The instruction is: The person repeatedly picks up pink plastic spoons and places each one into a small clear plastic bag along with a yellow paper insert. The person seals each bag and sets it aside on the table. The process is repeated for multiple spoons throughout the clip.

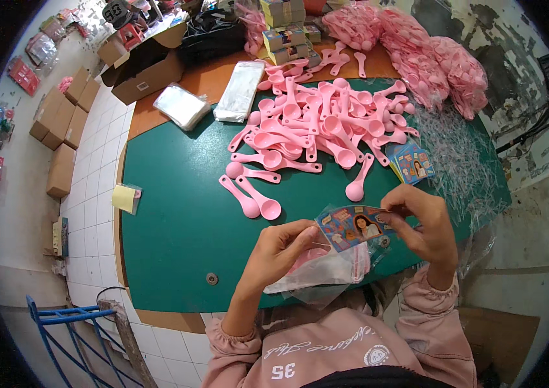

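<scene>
— Pink everywhere from the head view. What are the hands doing?

— Both are closed in pinches on one printed card (354, 226), held up over the near edge of the green bench (177, 220). The left hand (284, 249) grips its left end, and a clear plastic bag (326, 271) with something pink inside hangs just under that hand. The right hand (423, 226) holds the card's right end, fingers curled over the top.

— How would you handle that well?

— Keep the card level and square to the bag's mouth, with the thumbs close to the fold so the thin film doesn't slip. Whether the card already sits over the bag's edge I can't tell; the fingers hide it.

— And around them?

— A heap of pink scoops (316, 119) lies well beyond, with a few loose scoops (252, 197) nearer the hands. A stack of cards (411, 161) sits just past the right hand. Clear bag stacks (239, 90) lie on the far side, and clear plastic strips (455, 155) litter the right.

— Anything in the way?

— Nothing between the hands; the nearest loose scoop (358, 181) lies just beyond the card.
</scene>
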Tool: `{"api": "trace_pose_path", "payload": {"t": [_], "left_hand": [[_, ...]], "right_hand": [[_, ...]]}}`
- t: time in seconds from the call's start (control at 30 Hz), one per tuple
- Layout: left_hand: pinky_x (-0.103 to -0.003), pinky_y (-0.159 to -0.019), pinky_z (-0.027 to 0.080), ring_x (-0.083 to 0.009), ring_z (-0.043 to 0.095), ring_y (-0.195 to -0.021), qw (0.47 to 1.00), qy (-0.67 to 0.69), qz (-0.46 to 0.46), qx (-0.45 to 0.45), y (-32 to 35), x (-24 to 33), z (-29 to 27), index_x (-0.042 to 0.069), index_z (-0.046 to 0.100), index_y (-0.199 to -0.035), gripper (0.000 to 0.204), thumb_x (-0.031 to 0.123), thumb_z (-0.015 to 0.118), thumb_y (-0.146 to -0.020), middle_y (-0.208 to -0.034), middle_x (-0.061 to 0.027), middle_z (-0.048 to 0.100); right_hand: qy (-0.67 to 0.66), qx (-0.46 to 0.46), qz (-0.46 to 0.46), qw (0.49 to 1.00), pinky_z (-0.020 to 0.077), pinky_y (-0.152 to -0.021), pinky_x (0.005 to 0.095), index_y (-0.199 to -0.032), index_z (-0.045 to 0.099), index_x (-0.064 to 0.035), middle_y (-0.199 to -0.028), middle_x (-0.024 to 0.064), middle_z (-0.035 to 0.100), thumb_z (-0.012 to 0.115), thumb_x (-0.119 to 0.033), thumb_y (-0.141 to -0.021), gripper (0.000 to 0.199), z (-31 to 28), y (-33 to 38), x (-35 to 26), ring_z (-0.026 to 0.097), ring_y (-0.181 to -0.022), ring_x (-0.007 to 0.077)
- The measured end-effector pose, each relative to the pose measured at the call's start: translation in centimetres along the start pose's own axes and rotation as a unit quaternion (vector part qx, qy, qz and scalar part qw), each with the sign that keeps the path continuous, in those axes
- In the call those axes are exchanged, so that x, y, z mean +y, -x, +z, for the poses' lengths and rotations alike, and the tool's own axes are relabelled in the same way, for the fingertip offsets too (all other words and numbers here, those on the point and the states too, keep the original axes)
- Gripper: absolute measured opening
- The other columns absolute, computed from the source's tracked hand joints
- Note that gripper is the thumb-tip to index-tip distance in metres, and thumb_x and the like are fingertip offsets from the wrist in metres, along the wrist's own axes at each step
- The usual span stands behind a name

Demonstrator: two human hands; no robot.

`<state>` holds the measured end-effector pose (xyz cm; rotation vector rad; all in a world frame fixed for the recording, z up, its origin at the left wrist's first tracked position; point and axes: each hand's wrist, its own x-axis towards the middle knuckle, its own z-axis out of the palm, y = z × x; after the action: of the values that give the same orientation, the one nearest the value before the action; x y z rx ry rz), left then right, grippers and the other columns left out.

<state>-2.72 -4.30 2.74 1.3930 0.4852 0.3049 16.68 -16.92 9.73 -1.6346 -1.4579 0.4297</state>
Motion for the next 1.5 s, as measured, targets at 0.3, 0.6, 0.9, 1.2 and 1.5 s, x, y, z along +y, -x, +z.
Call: {"api": "trace_pose_path", "payload": {"t": [0.3,0.6,0.9,1.2,1.5], "left_hand": [[-0.022,-0.066,0.048,-0.0078,0.058,-0.070,0.995,-0.079,0.025,-0.050,-0.2,-0.6,0.2,-0.002,0.058,-0.107,0.025,0.013,0.049,-0.090,-0.081,-0.0088,0.066],[-0.026,-0.064,0.048,-0.0122,0.063,-0.072,0.996,-0.054,0.006,-0.069,-0.1,0.6,0.1,0.004,0.058,-0.111,0.027,0.016,0.052,-0.088,-0.079,-0.0113,0.065],[-0.027,-0.063,0.047,-0.0148,0.063,-0.068,0.976,-0.210,0.002,-0.055,0.1,1.2,2.1,0.009,0.018,-0.139,0.067,0.016,0.057,-0.085,-0.083,-0.0145,0.066],[-0.028,-0.071,0.051,-0.0177,0.063,-0.077,0.993,-0.099,0.052,-0.048,2.0,-0.9,-2.2,0.010,0.023,-0.137,0.076,0.002,0.066,-0.075,-0.088,-0.0133,0.065],[-0.027,-0.069,0.051,-0.0142,0.061,-0.074,0.998,-0.019,-0.029,-0.049,2.8,-0.9,-1.4,0.007,0.027,-0.134,0.071,0.000,0.066,-0.075,-0.084,-0.0112,0.062]], "right_hand": [[0.005,-0.128,-0.002,0.992,0.0445,-0.055,0.0280,-0.083,0.052,-0.0003,-0.074,0.0096,0.055,0.062,0.003,-0.071,0.016,0.3,-0.9,0.2,0.057,-0.061,0.0202],[-0.017,-0.195,0.036,0.980,0.0454,-0.057,0.0314,-0.082,0.050,-0.0011,-0.072,0.0104,0.055,0.060,0.000,-0.070,0.016,0.7,-0.7,0.7,0.057,-0.064,0.0244],[0.016,-0.169,-0.022,0.985,0.0443,-0.058,0.0341,-0.083,0.054,-0.0018,-0.071,0.0098,0.054,0.063,-0.007,-0.070,0.017,3.5,0.2,1.9,0.055,-0.065,0.0287],[-0.167,-0.123,0.195,0.959,0.0413,-0.056,0.0241,-0.084,0.060,0.0016,-0.067,-0.0005,0.056,0.064,-0.004,-0.071,0.014,2.0,1.5,4.2,0.049,-0.062,0.0076],[-0.209,-0.095,0.218,0.948,0.0418,-0.057,0.0233,-0.077,0.059,0.0028,-0.068,0.0029,0.058,0.067,-0.007,-0.071,0.014,3.1,2.3,3.5,0.051,-0.066,0.0081]]}}
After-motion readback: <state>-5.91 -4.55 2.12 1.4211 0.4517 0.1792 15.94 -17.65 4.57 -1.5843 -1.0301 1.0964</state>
